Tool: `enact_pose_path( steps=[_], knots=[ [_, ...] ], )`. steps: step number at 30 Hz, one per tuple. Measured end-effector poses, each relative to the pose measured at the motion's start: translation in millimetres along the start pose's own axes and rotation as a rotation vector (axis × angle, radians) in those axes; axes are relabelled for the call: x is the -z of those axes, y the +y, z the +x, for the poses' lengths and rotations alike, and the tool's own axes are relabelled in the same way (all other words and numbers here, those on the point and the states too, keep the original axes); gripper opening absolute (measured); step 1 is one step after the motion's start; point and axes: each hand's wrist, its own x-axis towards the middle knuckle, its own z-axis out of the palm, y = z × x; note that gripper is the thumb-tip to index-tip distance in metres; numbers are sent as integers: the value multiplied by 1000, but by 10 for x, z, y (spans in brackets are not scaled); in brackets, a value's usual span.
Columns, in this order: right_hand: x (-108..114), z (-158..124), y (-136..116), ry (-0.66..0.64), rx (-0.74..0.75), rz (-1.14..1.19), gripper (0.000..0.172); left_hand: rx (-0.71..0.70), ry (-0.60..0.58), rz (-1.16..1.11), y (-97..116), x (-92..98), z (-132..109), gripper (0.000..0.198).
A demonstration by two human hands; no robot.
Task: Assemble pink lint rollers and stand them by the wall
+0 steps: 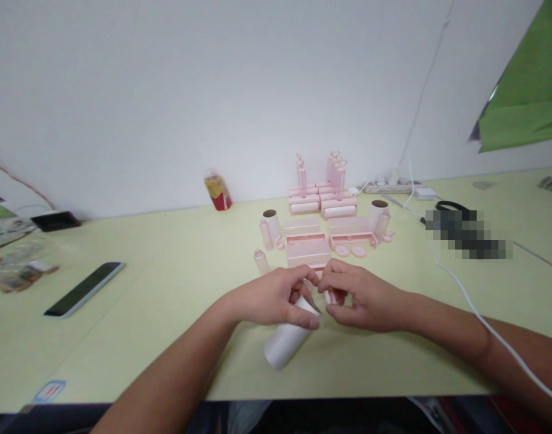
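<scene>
My left hand [276, 295] grips the top end of a white paper roll [281, 348], which tilts over the table's front part. Close by on the right, my right hand [370, 296] pinches a small pink plastic piece [330, 298] near the roll's open end; fingers cover most of it. Just beyond the hands lies an opened pink case [308, 253]. Another opened pink case [352, 229] is to its right, with two pink round discs [351, 251] in front. A clear pink tube handle [260, 260] lies left of the near case.
White rolls [271, 224] [379, 212] stand upright on both sides. Behind are filled pink cases [339, 210] with upright handles. A snack packet [218, 191] and a phone [85, 289] lie leftward. A power strip [391, 185] and a white cable [481, 319] are on the right.
</scene>
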Motion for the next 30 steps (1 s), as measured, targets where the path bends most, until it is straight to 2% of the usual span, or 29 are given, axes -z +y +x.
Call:
enact_pose_path(
  steps=[3,7,12,18,25,30],
  knots=[
    [-18,10,8,162,-26,88,13,-24,13,-24,28,-22,13,60],
    [-39,8,5,251,-66,187,8,-76,55,-134,34,-65,36,58],
    [-78,-7,24,284,-107,213,12,-127,97,-233,-5,-131,75,56],
    [-83,-15,29,255,-95,209,17,-144,185,-66,35,-149,78,57],
    [-132,-9,80,217,-222,381,23,-127,176,-31,42,-151,75,58],
    [-139,-10,91,274,-201,503,21,-100,188,-33,28,-162,78,66]
  ],
)
